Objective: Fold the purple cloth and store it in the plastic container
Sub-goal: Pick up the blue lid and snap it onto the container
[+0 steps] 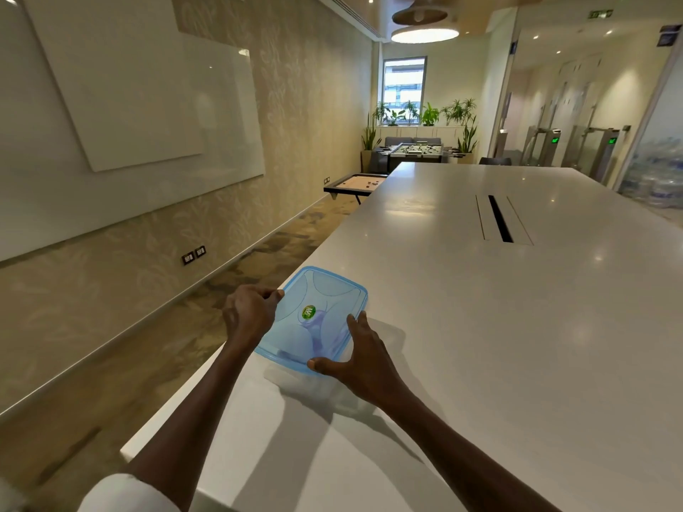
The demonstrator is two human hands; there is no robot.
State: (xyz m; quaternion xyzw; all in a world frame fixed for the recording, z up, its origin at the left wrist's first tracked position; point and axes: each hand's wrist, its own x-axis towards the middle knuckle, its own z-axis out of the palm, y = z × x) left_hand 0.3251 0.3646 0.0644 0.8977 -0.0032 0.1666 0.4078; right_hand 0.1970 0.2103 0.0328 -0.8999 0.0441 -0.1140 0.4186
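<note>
A blue see-through lid with a green round sticker hangs slightly tilted just above a clear plastic container near the left edge of the white table. The purple cloth shows faintly through the lid, lying inside the container. My left hand grips the lid's left edge with curled fingers. My right hand holds the lid's near right corner, thumb along the near edge and index finger along the right edge.
The long table runs far ahead, with a cable slot in its middle. Its left edge drops to a carpeted floor beside a wall with whiteboards. A small game table stands past the table's far left corner.
</note>
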